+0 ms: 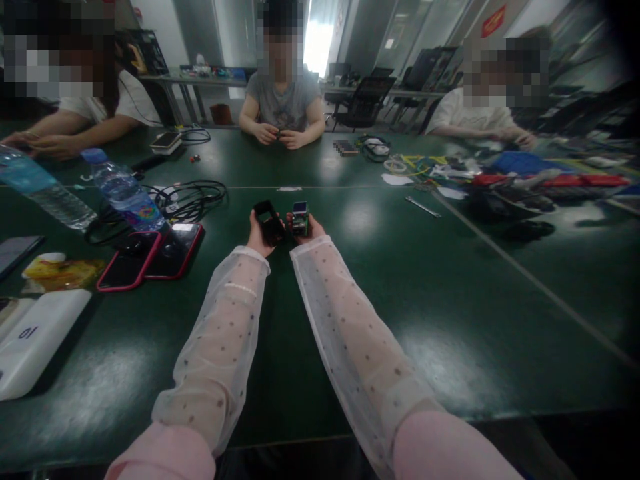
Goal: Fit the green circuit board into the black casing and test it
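My left hand is closed around a black plastic casing with a rectangular opening in its face. Close beside it, my right hand grips a small green circuit board with a little screen at its top. The two pieces are held apart, a short gap between them, above the green table. Sheer dotted sleeves cover both forearms. The undersides of the casing and the board are hidden by my fingers.
Left of me lie two red-edged phones, water bottles, a black cable coil and a white power bank. A wrench and a heap of cables and cloth are on the right. Several people sit around the table.
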